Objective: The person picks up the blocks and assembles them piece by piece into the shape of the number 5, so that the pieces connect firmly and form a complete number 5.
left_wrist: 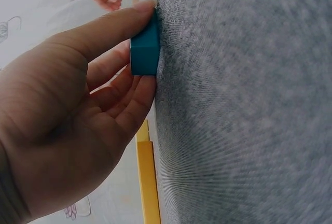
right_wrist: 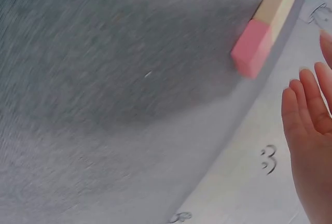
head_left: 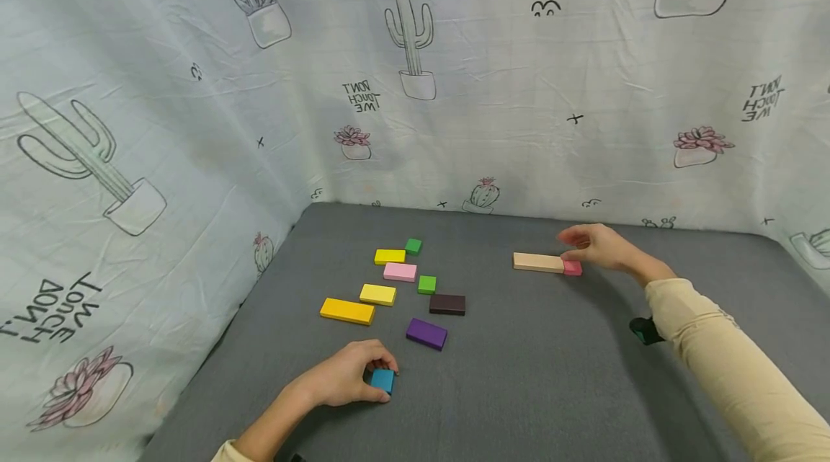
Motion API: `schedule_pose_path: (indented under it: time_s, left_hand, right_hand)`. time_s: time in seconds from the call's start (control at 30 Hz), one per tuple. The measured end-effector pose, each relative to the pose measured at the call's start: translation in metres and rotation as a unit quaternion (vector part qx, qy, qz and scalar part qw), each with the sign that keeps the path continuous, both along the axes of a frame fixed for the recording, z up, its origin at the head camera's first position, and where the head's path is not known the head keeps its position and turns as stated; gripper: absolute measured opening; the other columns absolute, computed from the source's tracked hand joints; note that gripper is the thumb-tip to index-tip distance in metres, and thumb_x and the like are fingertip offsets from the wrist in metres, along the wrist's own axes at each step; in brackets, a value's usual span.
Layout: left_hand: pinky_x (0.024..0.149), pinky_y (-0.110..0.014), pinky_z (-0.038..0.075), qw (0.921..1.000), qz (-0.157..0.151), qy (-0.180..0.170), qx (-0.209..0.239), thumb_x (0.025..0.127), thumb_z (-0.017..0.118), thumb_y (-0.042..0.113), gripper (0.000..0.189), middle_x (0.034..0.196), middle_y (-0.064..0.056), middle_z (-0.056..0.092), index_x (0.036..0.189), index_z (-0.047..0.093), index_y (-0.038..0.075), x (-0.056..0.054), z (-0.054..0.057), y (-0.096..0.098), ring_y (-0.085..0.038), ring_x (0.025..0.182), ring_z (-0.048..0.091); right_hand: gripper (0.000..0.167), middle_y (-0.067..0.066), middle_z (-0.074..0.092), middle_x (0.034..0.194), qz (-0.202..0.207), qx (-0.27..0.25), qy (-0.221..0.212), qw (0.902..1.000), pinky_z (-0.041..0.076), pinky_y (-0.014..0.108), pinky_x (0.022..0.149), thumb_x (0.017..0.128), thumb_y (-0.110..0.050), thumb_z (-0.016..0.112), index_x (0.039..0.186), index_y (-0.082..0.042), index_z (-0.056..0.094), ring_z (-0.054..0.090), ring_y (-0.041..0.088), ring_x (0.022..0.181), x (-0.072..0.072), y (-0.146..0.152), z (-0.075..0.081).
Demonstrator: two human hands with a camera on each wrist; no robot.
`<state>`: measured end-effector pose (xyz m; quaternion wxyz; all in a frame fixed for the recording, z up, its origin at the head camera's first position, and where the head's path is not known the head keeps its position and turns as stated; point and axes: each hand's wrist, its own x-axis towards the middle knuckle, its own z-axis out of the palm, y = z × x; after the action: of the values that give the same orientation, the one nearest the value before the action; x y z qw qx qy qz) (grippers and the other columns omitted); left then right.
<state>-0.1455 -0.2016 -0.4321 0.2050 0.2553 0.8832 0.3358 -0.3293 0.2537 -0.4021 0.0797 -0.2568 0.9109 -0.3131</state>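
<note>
Near the front of the grey table, my left hand (head_left: 344,375) holds a small blue block (head_left: 382,380) between thumb and fingers. The left wrist view shows this block (left_wrist: 144,55) low against the cloth. At the right, my right hand (head_left: 599,246) hovers over a small red-pink block (head_left: 572,268), which lies end to end with a long beige block (head_left: 538,262). In the right wrist view the fingers of the right hand (right_wrist: 311,115) are extended and apart from the pink block (right_wrist: 251,47).
Left of centre lie an orange block (head_left: 347,311), yellow blocks (head_left: 378,295), a pink block (head_left: 400,272), green blocks (head_left: 426,285), a dark brown block (head_left: 447,305) and a purple block (head_left: 426,334). A cactus-print curtain (head_left: 480,87) borders the table.
</note>
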Motion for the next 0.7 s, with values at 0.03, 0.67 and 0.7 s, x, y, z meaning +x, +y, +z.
schedule_pose_path:
  time_s: [0.03,0.67,0.7]
  left_hand:
    - [0.077,-0.025,0.046,1.0,0.0,0.002,0.0,0.079,0.08,0.022,0.029,0.094,0.013,0.053,0.102,0.063,0.017,0.0,0.0,0.0,-0.005,0.085,0.05]
    - [0.076,-0.024,0.045,0.9999,-0.005,0.014,0.002,0.079,0.08,0.023,0.029,0.095,0.013,0.053,0.102,0.063,0.017,0.002,-0.001,0.0,-0.005,0.085,0.05]
    - [0.076,-0.024,0.045,0.9999,-0.004,0.016,0.002,0.079,0.08,0.023,0.029,0.095,0.013,0.053,0.102,0.063,0.017,0.002,-0.001,0.0,-0.005,0.085,0.05]
  right_hand:
    - [0.046,0.029,0.056,0.12,0.002,-0.006,0.0,1.0,0.041,0.055,0.091,0.089,-0.015,0.069,0.123,0.013,0.054,0.052,0.043,0.111,0.001,-0.002,0.002]
    - [0.043,0.025,0.057,0.121,0.075,-0.071,-0.049,0.9934,0.043,0.048,0.092,0.091,-0.014,0.067,0.125,0.008,0.054,0.054,0.038,0.112,0.012,-0.077,0.005]
    - [0.044,0.025,0.057,0.122,0.079,-0.076,-0.054,0.9925,0.043,0.047,0.093,0.09,-0.015,0.068,0.126,0.008,0.055,0.053,0.038,0.113,0.013,-0.082,0.004]
